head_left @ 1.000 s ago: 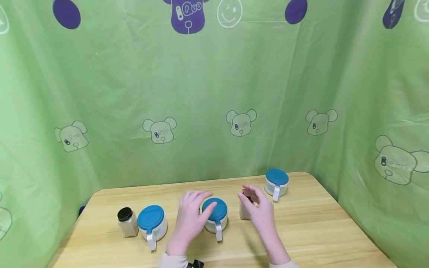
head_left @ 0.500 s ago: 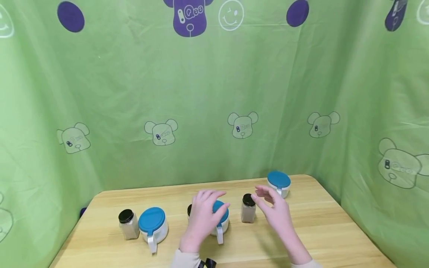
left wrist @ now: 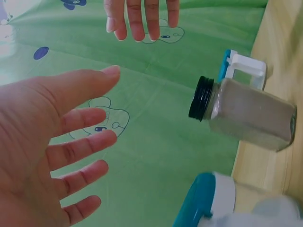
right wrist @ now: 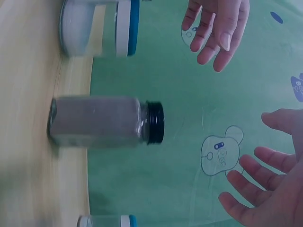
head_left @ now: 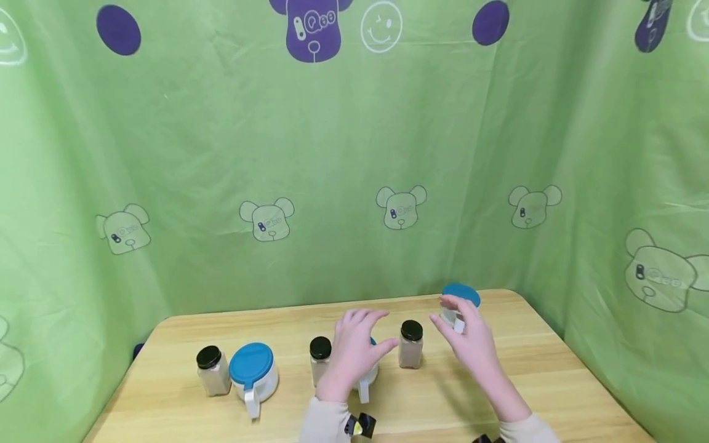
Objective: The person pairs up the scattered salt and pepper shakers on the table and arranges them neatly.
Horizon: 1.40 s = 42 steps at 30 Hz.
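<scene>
My left hand (head_left: 357, 351) hovers with parted fingers and holds nothing, partly covering a blue-lidded white-handled pot (head_left: 365, 384) in the head view. Just right of it stands a square glass jar (head_left: 410, 352) with a black lid and greyish-brown contents, upright between my two hands. My right hand (head_left: 471, 338), also empty with thumb and fingers spread, is raised to the right of that jar and overlaps a far blue-lidded pot (head_left: 468, 294). The right wrist view shows the jar (right wrist: 99, 120) standing apart from both hands. A second black-lidded jar (head_left: 320, 357) is beside my left wrist.
At the left of the wooden table (head_left: 532, 381) stand a third black-lidded jar (head_left: 213, 372) and another blue-lidded pot (head_left: 252, 366), close together. A green printed curtain (head_left: 332, 258) hangs behind the table and along both sides.
Both hands have moved right. The right hand has left the right jar's lid area, and the left hand has slid across the middle pot, uncovering the jar beside it. The containers stay put.
</scene>
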Available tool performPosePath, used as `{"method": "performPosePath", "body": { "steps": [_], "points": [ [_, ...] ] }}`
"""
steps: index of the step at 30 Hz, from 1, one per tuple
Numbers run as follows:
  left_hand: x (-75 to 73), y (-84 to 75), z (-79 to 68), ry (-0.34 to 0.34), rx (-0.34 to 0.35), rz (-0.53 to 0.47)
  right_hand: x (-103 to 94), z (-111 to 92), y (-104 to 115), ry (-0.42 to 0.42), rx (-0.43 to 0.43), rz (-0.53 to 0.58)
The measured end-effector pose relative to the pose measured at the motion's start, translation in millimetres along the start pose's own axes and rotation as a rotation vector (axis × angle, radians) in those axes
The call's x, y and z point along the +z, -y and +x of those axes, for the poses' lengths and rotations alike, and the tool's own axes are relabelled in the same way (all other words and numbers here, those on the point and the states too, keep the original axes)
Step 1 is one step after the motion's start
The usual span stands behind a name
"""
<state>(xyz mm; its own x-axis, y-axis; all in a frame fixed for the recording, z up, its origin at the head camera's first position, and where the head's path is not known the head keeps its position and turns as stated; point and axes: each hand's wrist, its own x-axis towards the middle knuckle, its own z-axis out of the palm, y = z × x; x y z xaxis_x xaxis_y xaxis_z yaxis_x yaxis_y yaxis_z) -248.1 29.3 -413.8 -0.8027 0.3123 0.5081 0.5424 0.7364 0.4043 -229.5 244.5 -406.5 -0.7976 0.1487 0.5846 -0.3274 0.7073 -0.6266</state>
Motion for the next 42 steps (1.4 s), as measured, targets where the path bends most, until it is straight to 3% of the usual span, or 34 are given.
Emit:
{"method": "performPosePath", "body": {
  "steps": [7, 16, 24, 32, 42],
  "points": [
    [17.6, -4.9, 12.5, 0.023, -0.017, -0.030, -4.4, 11.7, -15.3, -0.007, 0.042, 0.002],
    [33.4, -9.7, 22.3, 0.102, -0.084, 0.006, -4.0, 21.9, -41.7, -0.058, 0.101, 0.010],
    [49.0, -9.0, 31.6, 0.140, -0.101, 0.055, 3.6, 29.2, -69.1, -0.040, 0.186, 0.004],
    [59.4, -11.4, 35.1, 0.179, -0.113, 0.118, 10.3, 36.1, -91.3, -0.038, 0.268, -0.020],
    [71.2, -8.4, 37.0, 0.177, -0.116, 0.135, 17.2, 44.1, -108.1, -0.018, 0.362, -0.031]
  ]
}}
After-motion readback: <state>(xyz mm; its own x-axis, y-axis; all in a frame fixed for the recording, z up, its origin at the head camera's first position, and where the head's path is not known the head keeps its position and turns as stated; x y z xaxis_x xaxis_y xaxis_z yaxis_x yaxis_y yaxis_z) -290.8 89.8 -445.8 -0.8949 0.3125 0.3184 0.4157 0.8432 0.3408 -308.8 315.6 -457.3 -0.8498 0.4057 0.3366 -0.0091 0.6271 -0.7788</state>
